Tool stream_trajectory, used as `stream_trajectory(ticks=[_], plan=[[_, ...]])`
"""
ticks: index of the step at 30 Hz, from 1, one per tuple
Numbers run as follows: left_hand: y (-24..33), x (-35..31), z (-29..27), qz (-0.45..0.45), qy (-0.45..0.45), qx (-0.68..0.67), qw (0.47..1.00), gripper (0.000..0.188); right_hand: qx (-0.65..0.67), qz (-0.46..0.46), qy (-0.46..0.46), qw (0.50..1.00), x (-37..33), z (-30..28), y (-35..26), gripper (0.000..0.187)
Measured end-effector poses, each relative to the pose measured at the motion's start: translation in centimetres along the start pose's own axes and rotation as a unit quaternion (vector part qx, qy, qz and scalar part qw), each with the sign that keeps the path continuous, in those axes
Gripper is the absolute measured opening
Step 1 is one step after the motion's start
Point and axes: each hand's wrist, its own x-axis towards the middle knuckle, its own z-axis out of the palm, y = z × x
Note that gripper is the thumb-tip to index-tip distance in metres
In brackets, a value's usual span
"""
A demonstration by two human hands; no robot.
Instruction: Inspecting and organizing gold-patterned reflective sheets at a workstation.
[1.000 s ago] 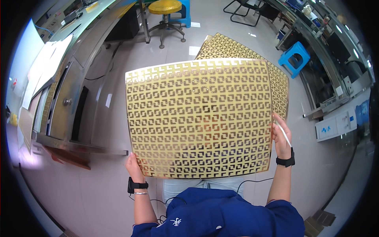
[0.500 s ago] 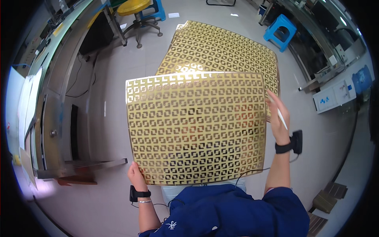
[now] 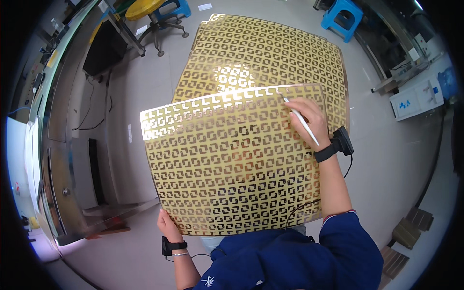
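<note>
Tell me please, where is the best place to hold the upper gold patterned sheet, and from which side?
Probably by two opposite edges, reached from the person's side. The upper gold patterned sheet is wide, thin and bowed. The left hand already pinches its lower left corner; the right hand, with a white pen, rests near its top right.

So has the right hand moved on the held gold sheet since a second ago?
Yes. The right hand slid from the sheet's right edge up and inward onto the held sheet, near its top right corner, holding a white pen.
</note>
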Motion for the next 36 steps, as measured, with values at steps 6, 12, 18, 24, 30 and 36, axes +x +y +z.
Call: stream_trajectory(ticks=[6,12,18,24,30,36], plan=[[-0.5,0.1,0.2,0.006,0.014,0.017,1.0,0.038,-0.011,-0.009,0.002,1.0,-0.1,0.3,0.6,0.023],[-1.0,0.3,0.2,0.014,0.022,0.045,0.999,0.038,-0.006,-0.013,0.008,1.0,-0.2,0.1,0.7,0.024],[-0.9,0.2,0.7,0.019,0.042,0.043,0.998,0.04,-0.034,-0.022,0.001,0.999,-0.1,0.1,0.6,0.025],[-0.4,0.2,0.9,0.017,0.041,0.044,0.998,0.039,-0.043,-0.021,-0.003,0.999,-0.2,0.2,0.6,0.026],[-1.1,0.1,0.2,0.02,0.042,0.048,0.998,0.04,-0.068,-0.032,-0.008,0.997,-0.5,0.5,0.4,0.027],[-1.8,0.3,-0.9,0.021,0.007,0.061,0.998,0.039,-0.077,-0.042,0.003,0.996,-0.4,0.6,0.2,0.026]])
